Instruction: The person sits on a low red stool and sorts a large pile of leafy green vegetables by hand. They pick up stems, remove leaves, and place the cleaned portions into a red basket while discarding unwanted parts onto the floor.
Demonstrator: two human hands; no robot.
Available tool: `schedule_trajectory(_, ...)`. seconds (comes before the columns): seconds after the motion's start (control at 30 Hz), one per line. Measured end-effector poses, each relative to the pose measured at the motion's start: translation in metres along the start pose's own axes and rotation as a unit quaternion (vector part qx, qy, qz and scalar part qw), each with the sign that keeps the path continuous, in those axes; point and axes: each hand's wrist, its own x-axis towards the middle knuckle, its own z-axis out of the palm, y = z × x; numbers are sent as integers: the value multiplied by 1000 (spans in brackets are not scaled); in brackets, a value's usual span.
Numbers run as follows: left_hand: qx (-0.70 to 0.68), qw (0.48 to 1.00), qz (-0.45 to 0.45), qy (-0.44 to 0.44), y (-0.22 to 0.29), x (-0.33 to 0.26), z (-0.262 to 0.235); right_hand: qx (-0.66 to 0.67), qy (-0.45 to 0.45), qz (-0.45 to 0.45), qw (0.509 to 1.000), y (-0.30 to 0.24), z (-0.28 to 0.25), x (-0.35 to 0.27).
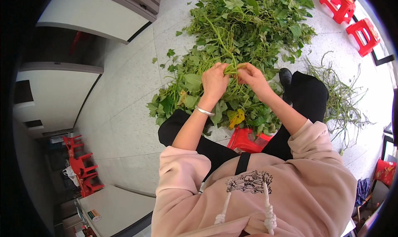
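My left hand [215, 80] is closed round a small bunch of green stems [231, 69] in front of me. Right beside it, my right hand [253, 78] pinches at the bunch with thumb and fingertips; exactly which stem it grips is hard to make out. A long vine stalk [218, 36] runs from near the bunch up over the heap. Beneath and beyond both hands spreads a large heap of leafy green vines [261, 25] on the floor. One yellow leaf [236, 118] lies at its near side.
Thin, mostly leafless stems [342, 98] lie scattered to the right of my leg. Something red [250, 140] shows between my thighs. Two red stools [364, 37] stand at the far right. Stacked red stools [83, 166] and a white tabletop [116, 206] are at the left.
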Motion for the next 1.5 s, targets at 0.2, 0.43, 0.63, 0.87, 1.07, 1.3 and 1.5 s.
schedule_trajectory(0.2,0,994,104,45,-10,0,-10,-195,8,-15,981,4,-9,8)
schedule_trajectory(0.43,164,976,73,127,-104,19,-25,-40,-3,110,993,2,-19,5)
schedule_trajectory(0.63,61,989,132,32,-104,19,-18,46,28,89,995,-3,-14,16)
schedule_trajectory(0.87,-37,960,276,0,-30,-12,-12,132,-57,317,938,14,-23,24)
schedule_trajectory(1.07,32,944,329,17,-12,-36,-5,-10,-66,298,952,22,-9,11)
schedule_trajectory(1.3,46,952,303,-3,-7,-50,3,-37,59,198,978,23,-13,14)
schedule_trajectory(1.5,-35,971,236,15,5,-34,2,-117,197,-5,973,-14,-26,22)
